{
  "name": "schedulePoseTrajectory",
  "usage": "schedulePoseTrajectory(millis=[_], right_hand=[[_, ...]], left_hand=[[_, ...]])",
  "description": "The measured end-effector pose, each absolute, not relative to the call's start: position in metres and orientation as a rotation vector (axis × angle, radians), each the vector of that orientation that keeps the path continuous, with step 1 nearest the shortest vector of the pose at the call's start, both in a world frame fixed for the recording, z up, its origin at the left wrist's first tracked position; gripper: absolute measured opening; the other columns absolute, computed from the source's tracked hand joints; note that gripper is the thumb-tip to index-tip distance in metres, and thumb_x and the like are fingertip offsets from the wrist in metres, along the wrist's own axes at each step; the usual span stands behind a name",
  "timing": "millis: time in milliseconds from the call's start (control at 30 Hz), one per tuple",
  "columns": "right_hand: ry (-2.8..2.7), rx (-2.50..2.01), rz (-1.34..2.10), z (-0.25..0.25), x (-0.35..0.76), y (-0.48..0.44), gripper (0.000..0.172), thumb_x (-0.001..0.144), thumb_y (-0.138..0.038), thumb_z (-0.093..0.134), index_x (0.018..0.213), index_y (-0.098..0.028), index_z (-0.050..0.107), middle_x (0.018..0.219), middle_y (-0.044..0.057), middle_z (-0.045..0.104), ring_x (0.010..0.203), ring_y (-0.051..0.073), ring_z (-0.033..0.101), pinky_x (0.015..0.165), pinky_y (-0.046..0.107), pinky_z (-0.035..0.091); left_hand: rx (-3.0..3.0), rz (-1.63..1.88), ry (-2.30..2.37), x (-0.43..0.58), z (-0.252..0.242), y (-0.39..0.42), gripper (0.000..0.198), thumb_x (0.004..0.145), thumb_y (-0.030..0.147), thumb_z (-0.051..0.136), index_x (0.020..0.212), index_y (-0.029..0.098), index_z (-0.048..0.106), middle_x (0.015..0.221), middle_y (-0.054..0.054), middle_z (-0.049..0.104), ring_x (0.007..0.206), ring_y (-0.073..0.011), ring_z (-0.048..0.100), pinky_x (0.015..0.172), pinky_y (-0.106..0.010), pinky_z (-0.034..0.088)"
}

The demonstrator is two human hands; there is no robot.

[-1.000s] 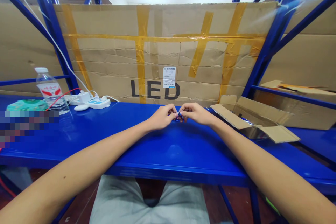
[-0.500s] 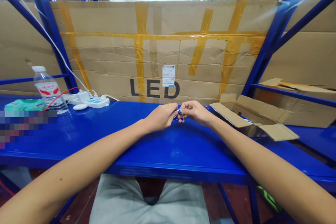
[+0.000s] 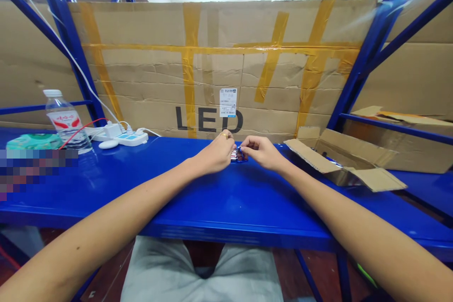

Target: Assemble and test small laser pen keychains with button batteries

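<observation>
Blue glossy wrapping (image 3: 243, 158), pinched by right hand (image 3: 264, 152); left hand (image 3: 216, 153) grip unclear

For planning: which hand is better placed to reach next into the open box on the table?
Probably the right hand: it is nearer the open box; the left hand is farther left.

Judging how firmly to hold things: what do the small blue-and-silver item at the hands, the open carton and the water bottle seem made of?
Small blue-and-silver item: perhaps film or foil, glossy with bright glints; too small to tell.
Open carton: likely cardboard, matte brown with spread flaps.
Water bottle: likely plastic, clear, glossy.
</observation>
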State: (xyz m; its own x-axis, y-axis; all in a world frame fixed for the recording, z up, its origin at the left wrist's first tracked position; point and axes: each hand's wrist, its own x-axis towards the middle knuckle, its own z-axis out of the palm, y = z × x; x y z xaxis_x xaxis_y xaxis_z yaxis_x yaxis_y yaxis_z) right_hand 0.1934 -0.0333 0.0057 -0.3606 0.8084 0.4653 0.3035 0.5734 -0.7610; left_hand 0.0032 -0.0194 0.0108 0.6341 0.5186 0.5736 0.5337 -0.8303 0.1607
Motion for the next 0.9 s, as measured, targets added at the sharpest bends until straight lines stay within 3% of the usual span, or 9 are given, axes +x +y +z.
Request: schedulePoseTrajectory(millis=[133, 300, 900], right_hand=[[-1.954, -0.914, 0.637, 0.006, 0.1931, -0.0346, 0.017, 0.078, -0.034, 0.063, 0.074, -0.017, 0.06, 0.07, 0.004, 0.065, 0.064, 0.015, 0.057, 0.061, 0.03, 0.046], [-1.981, -0.932, 0.629, 0.0075, 0.1935, -0.0347, 0.017, 0.079, -0.033, 0.062, 0.073, -0.017, 0.06, 0.067, 0.003, 0.064, 0.063, 0.015, 0.056, 0.061, 0.029, 0.045], [-1.861, -0.845, 0.961, 0.006, 0.1929, -0.0286, 0.029, 0.071, -0.042, 0.073, 0.069, -0.017, 0.058, 0.064, 0.005, 0.069, 0.058, 0.016, 0.063, 0.06, 0.031, 0.05]], left_hand=[[-2.868, -0.821, -1.058, 0.002, 0.0121, -0.0183, 0.024, 0.092, 0.019, 0.037, 0.079, 0.016, 0.057, 0.081, -0.01, 0.06, 0.077, -0.0217, 0.055, 0.074, -0.035, 0.044], [-2.956, -0.926, -1.125, -0.0002, 0.0142, -0.0222, 0.025, 0.091, 0.023, 0.043, 0.076, 0.017, 0.062, 0.073, -0.005, 0.065, 0.066, -0.0171, 0.056, 0.064, -0.028, 0.04], [-2.746, -0.868, -1.102, 0.0059, 0.0082, -0.0243, 0.02, 0.091, 0.02, 0.045, 0.088, 0.015, 0.064, 0.086, -0.012, 0.071, 0.081, -0.0243, 0.065, 0.069, -0.031, 0.045]])
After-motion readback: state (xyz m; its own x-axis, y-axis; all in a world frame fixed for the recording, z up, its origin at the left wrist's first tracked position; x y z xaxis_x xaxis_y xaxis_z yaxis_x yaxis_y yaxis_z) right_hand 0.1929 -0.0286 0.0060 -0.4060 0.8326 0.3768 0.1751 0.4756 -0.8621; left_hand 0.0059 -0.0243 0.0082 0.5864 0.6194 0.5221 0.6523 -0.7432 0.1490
